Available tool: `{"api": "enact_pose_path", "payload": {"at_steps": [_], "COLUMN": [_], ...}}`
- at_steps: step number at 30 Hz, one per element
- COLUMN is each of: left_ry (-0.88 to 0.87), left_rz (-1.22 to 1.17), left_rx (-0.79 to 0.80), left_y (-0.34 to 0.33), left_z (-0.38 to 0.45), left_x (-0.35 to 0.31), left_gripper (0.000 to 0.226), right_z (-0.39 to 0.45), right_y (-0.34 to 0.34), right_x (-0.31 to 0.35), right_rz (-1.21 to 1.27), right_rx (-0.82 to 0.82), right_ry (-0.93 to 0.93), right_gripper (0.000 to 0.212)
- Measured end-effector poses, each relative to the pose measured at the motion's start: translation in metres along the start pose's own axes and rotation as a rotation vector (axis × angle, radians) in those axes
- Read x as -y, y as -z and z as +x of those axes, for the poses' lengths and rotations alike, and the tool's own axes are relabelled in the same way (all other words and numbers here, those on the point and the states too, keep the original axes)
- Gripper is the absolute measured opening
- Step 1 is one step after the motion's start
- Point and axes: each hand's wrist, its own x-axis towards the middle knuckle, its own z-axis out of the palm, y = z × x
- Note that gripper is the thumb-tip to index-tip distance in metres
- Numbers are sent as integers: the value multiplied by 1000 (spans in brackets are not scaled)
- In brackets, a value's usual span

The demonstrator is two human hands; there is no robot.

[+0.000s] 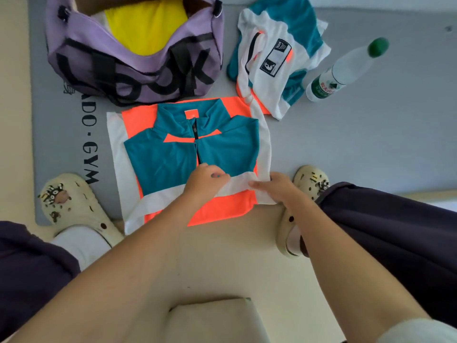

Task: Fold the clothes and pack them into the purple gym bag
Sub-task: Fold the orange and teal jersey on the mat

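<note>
A teal, orange and white zip-neck top (173,154) lies flat on the grey mat, sleeves folded in across its front. My left hand (205,180) pinches the white band near the hem at the middle. My right hand (277,188) grips the same white band at its right edge. The purple gym bag (138,60) stands open just beyond the top, with a yellow garment (146,23) inside. A second teal, white and orange garment (274,60) lies crumpled to the right of the bag.
A clear water bottle (343,70) with a green cap lies right of the crumpled garment. My feet in cream clogs (74,206) (309,184) flank the top. The grey gym mat (371,144) extends right; beige floor lies near me.
</note>
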Motion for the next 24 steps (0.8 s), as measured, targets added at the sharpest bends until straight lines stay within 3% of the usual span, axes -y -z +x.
{"api": "enact_pose_path", "payload": {"at_steps": [3,7,13,18,20,24], "left_ry": [135,101,138,106,121,135], "left_rz": [-397,-337,-383,-375,-415,-498], "left_rx": [125,99,64,104,114,124], "left_y": [-16,-29,-25,-22,-22,-12], "left_z": [3,10,24,33,34,33], "left_x": [-25,-33,-26,-17,-14,-5], "left_gripper": [14,27,13,13,15,17], "right_z": [-5,-2,13,45,57,68], "right_y": [0,-9,0,19,16,7], "right_x": [12,23,31,57,74,98], "right_rz": [143,164,53,234,260,343], "right_rx": [204,271,364,-78,-133,-215], "right_ry": [92,147,85,59,26,36], "right_gripper": [30,28,35,54,57,17]}}
